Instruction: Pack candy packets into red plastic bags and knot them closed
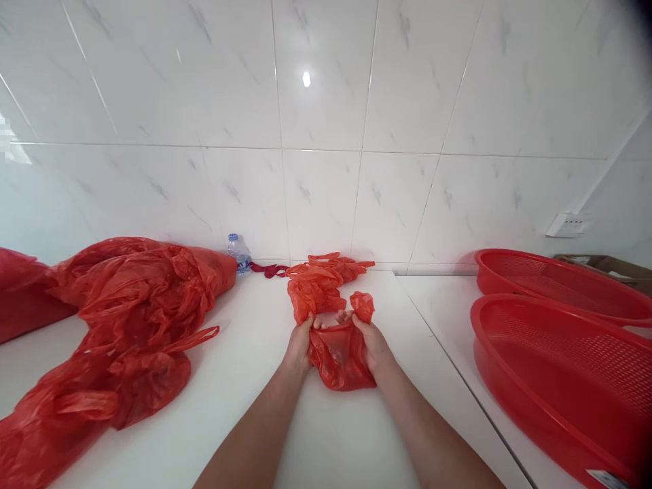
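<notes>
Both my hands grip a red plastic bag (340, 358) over the white table, its lower part hanging toward me. My left hand (301, 345) is closed on its left upper edge, thumb on top. On the opposite edge, my right hand (374, 345) is closed the same way, and a bunched bit of red plastic (362, 306) sticks up above the thumb. Just beyond my hands lie crumpled red plastic bags (316, 284); whether they join the held one I cannot tell. What the bag contains, if anything, is hidden.
A big heap of red plastic bags (137, 299) covers the table's left side. A clear bottle with a blue cap (238, 254) and a dark red strip (269, 270) lie by the tiled wall. Two red plastic baskets (550, 380) stand right, a cardboard box (616, 270) behind.
</notes>
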{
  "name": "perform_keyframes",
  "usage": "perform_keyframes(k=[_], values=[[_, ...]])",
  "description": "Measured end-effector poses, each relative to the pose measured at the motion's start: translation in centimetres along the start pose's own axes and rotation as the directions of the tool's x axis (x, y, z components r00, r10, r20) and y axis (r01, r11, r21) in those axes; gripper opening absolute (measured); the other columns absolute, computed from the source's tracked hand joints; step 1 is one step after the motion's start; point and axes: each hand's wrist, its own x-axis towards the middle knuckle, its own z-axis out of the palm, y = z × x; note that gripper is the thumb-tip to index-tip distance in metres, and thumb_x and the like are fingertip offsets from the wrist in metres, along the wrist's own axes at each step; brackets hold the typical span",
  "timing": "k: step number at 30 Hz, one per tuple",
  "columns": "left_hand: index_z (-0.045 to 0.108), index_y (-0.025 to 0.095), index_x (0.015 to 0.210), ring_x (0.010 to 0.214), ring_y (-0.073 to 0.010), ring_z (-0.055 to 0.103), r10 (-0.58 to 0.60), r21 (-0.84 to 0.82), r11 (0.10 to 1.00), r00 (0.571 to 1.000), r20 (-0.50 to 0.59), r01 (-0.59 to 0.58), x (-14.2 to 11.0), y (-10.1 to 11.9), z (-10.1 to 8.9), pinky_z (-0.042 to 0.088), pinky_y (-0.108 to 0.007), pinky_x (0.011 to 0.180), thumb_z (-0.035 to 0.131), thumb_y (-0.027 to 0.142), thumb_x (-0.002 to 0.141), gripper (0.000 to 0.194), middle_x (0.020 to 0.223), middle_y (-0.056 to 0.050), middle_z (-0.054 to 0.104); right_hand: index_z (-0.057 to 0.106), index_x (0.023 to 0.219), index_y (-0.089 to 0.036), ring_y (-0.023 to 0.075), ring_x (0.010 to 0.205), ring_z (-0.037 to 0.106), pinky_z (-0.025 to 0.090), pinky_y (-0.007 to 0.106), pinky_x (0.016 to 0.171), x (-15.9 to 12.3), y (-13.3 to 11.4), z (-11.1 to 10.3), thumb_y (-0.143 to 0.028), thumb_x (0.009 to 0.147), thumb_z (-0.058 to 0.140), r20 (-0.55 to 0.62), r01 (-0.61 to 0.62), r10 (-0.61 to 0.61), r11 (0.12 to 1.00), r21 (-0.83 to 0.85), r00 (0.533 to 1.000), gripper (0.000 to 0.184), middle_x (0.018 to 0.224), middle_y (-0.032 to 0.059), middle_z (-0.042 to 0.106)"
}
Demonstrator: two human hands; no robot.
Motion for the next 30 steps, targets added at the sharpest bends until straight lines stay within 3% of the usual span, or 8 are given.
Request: perform_keyframes(k=[3, 8, 12, 15, 18, 21, 25, 30], values=[[0.039, 0.018, 0.053, 0.046, -0.0079, 0.048, -0.013, -0.004, 1.000, 1.000, 0.005, 0.013, -0.3, -0.1, 0.2, 0.042, -0.020, 0.052, 0.067, 0.037, 0.073, 0.039, 0.049, 0.004, 0.046, 0.060, 0.081, -0.021, 0.0144, 0.079, 0.061, 0.047, 0.030, 0.080, 0.2, 0.2, -0.3, -0.021, 0.070, 0.071, 0.059, -0.036, 0.029, 0.992, 0.120, 0.998, 0.015, 0.078, -0.0015, 0.065], [0.040, 0.019, 0.053, 0.055, -0.0142, 0.055, -0.109, -0.023, 0.993, 0.987, 0.118, 0.112, -1.7, 0.2, 0.7, 0.047, -0.028, 0.062, 0.059, 0.051, 0.073, 0.043, 0.051, 0.001, 0.047, 0.060, 0.080, -0.020, 0.0077, 0.047, 0.040, 0.046, 0.026, 0.068, -0.5, 0.3, 0.5, -0.029, 0.075, 0.066, 0.116, -0.081, 0.073, 0.995, 0.066, 0.991, 0.012, 0.046, -0.0091, 0.035], [0.045, 0.019, 0.056, 0.061, -0.0181, 0.057, -0.097, -0.007, 0.995, 0.981, 0.170, 0.099, -2.6, 0.4, 1.1, 0.048, -0.032, 0.066, 0.048, 0.070, 0.071, 0.053, 0.054, -0.001, 0.049, 0.061, 0.083, -0.020, 0.0079, 0.047, 0.035, 0.044, 0.026, 0.064, -0.9, 0.0, 1.0, -0.064, 0.076, 0.054, 0.148, -0.073, 0.071, 0.997, 0.011, 0.986, 0.045, 0.048, -0.0076, 0.034], [0.045, 0.019, 0.056, 0.062, -0.0192, 0.058, -0.094, 0.030, 0.995, 0.985, 0.144, 0.091, -2.6, 0.4, 1.2, 0.049, -0.033, 0.067, 0.047, 0.069, 0.071, 0.052, 0.053, -0.002, 0.048, 0.053, 0.058, -0.019, 0.0098, 0.047, 0.035, 0.042, 0.027, 0.059, -0.9, -0.2, 1.0, -0.077, 0.073, 0.040, 0.145, -0.115, 0.118, 0.993, -0.025, 0.982, 0.062, 0.046, -0.0043, 0.034], [0.044, 0.019, 0.055, 0.061, -0.0175, 0.058, -0.090, 0.076, 0.994, 0.987, 0.134, 0.080, -2.3, 0.0, 1.0, 0.049, -0.032, 0.067, 0.055, 0.052, 0.075, 0.040, 0.052, -0.001, 0.049, 0.043, 0.047, -0.019, 0.0092, 0.046, 0.033, 0.041, 0.027, 0.059, -0.8, -0.1, 1.0, -0.060, 0.077, 0.054, 0.122, -0.132, 0.141, 0.988, -0.080, 0.983, 0.052, 0.044, -0.0042, 0.032], [0.052, 0.018, 0.067, 0.060, -0.0151, 0.058, 0.020, 0.097, 0.995, 0.992, 0.123, -0.032, -2.0, -0.4, 0.8, 0.049, -0.030, 0.067, 0.062, 0.037, 0.075, 0.023, 0.058, 0.001, 0.054, 0.061, 0.072, -0.017, 0.0073, 0.044, 0.029, 0.036, 0.024, 0.054, -0.9, 0.0, 1.0, -0.037, 0.074, 0.066, 0.121, -0.066, 0.085, 0.986, -0.154, 0.989, 0.021, 0.045, -0.0076, 0.033], [0.057, 0.019, 0.090, 0.063, -0.0153, 0.063, 0.117, 0.160, 0.977, 0.980, 0.164, -0.143, -2.1, -0.6, 1.0, 0.050, -0.029, 0.067, 0.066, 0.027, 0.073, 0.021, 0.069, 0.001, 0.063, 0.060, 0.104, -0.018, 0.0060, 0.043, 0.025, 0.024, 0.020, 0.046, -1.4, 0.0, 1.4, -0.037, 0.074, 0.068, 0.182, -0.009, 0.054, 0.972, -0.237, 0.982, 0.037, 0.045, -0.0099, 0.033], [0.058, 0.016, 0.088, 0.057, -0.0190, 0.064, 0.018, 0.330, 0.940, 0.980, 0.200, -0.085, -2.5, -1.1, 1.5, 0.051, -0.033, 0.058, 0.066, 0.027, 0.072, 0.020, 0.062, -0.002, 0.065, 0.060, 0.093, -0.019, 0.0041, 0.041, 0.022, 0.016, 0.019, 0.043, -1.8, 0.3, 1.7, -0.039, 0.072, 0.070, 0.252, -0.003, 0.095, 0.940, -0.342, 0.963, 0.031, 0.044, -0.0101, 0.035]])
